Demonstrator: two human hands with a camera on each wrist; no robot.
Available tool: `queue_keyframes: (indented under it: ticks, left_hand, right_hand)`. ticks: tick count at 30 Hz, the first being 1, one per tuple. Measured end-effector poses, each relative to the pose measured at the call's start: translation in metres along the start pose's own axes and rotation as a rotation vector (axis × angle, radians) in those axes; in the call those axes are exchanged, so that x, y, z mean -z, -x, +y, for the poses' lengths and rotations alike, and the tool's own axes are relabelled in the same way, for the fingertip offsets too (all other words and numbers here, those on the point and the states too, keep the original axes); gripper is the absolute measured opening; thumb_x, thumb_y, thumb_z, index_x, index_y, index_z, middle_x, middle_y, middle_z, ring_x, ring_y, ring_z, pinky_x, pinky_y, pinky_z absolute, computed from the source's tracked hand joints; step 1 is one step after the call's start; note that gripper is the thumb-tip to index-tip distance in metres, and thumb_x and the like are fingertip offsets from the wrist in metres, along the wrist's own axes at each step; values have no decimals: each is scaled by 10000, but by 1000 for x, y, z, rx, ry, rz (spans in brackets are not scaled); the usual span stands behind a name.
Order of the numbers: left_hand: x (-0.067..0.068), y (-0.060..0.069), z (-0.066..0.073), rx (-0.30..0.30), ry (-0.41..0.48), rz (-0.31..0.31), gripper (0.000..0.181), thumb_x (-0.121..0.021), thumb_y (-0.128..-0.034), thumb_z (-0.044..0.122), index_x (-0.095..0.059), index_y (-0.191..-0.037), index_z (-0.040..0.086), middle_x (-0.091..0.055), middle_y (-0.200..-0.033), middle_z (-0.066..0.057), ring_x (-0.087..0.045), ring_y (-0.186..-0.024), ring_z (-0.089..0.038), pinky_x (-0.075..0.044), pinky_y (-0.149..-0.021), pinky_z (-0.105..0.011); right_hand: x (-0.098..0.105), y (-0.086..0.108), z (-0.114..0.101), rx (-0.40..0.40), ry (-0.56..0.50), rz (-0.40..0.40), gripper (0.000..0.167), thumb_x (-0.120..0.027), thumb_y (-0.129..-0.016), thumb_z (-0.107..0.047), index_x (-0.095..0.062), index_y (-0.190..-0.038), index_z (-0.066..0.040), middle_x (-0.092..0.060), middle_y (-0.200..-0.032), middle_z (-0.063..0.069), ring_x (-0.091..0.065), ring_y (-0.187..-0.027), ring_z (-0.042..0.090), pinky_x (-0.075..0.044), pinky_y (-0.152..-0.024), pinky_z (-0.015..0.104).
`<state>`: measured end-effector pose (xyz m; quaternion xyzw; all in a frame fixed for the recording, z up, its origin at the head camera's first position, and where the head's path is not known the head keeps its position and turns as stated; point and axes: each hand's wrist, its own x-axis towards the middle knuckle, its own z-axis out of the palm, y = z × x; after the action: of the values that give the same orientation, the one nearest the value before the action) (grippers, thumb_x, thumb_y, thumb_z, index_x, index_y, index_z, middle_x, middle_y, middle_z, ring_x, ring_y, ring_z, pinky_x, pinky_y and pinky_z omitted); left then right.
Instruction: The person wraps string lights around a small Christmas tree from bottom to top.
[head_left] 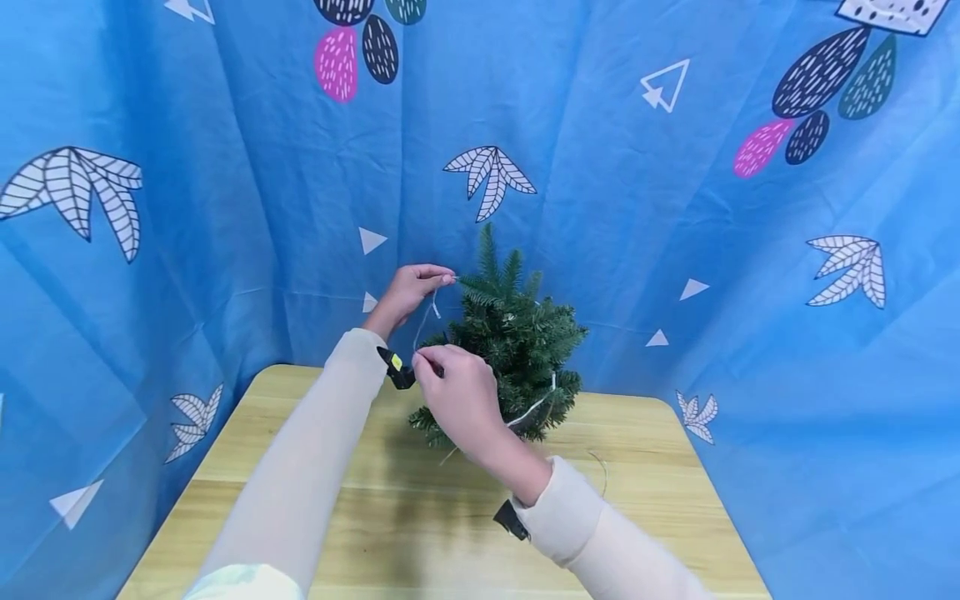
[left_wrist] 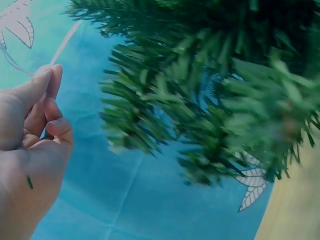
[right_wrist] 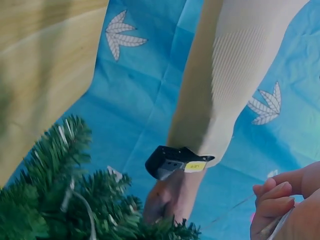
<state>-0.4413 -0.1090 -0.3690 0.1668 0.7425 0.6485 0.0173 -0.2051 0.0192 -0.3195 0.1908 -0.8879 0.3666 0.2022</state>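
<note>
A small artificial Christmas tree (head_left: pixel 517 350) with green needles stands on the table. My left hand (head_left: pixel 411 293) is at the tree's upper left and pinches a thin, clear wire (head_left: pixel 422 327), probably a light string, between thumb and fingertips. In the left wrist view, the left hand (left_wrist: pixel 37 120) holds a pale piece of this wire (left_wrist: pixel 65 42) beside the branches. Lower down, in front of the tree, my right hand (head_left: pixel 461 396) pinches the same wire. The right wrist view shows that hand (right_wrist: pixel 282 207) with fingers curled round the strand.
Part of the strand (head_left: pixel 531 411) lies across the lower right branches. A thin loose length of wire (head_left: pixel 604 472) rests on the wooden table (head_left: pixel 637 533). Patterned blue cloth (head_left: pixel 622 225) hangs behind and at both sides. Both wrists wear black cameras (head_left: pixel 401 371).
</note>
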Motion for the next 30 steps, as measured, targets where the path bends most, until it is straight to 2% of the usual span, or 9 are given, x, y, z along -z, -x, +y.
queue_keyframes:
  ticks: [6,11,17,26,30]
  left_hand:
    - [-5,4,-11,-24,-39,-14,350,-660,-982,312,-721,-1227,68,-681,-1294,-101,-576,-1273,-262,-418,-1118,-497]
    - [-8,7,-21,-39,-34,-26,366,-653,-991,293,-702,-1238,28,-674,-1284,-133,-580,-1254,-305,-401,-1113,-551]
    - [-11,10,-37,-35,-53,-38,337,-631,-1007,271,-707,-1238,37,-680,-1281,-129,-590,-1252,-291,-421,-1106,-519]
    - [-13,11,-49,-25,-55,-45,351,-629,-1014,213,-665,-1282,-10,-660,-1320,-162,-582,-1264,-324,-412,-1098,-564]
    - [-10,17,-51,-23,-51,-55,374,-640,-1009,239,-660,-1290,-6,-652,-1331,-169,-581,-1267,-322,-409,-1101,-564]
  right_hand:
    - [-7,13,4,-31,19,-10,217,-606,-1017,-231,-789,-1068,-126,-759,-948,-12,-679,-785,80,-541,-728,274]
    - [-15,23,12,-45,43,0,203,-622,-1005,-227,-793,-1061,-135,-761,-960,-20,-676,-779,80,-539,-721,284]
    - [-25,31,21,-55,49,30,184,-638,-992,-221,-803,-1030,-150,-771,-972,-27,-686,-793,83,-559,-751,309]
    - [-29,31,34,-77,30,77,169,-648,-981,-211,-806,-988,-152,-768,-922,-38,-690,-777,88,-558,-749,312]
    - [-27,29,38,-91,11,95,164,-650,-982,-207,-805,-973,-154,-765,-908,-45,-690,-781,82,-549,-725,291]
